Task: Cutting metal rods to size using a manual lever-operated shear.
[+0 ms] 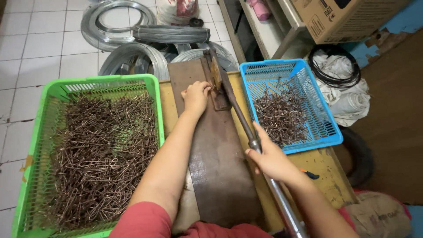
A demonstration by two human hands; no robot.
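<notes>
Two hands at the bending step: left hand point(195, 96) fingers closed, pressing a wire piece at the jig point(217, 83), right hand point(269, 158) fingers clamped on the lever handle point(246, 132), a steady pull seemingly due next

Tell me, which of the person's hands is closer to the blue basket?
The right hand. It grips the long metal lever right beside the blue basket's near rim. The left hand rests on the metal plate by the lever's pivot, farther from the basket.
</notes>
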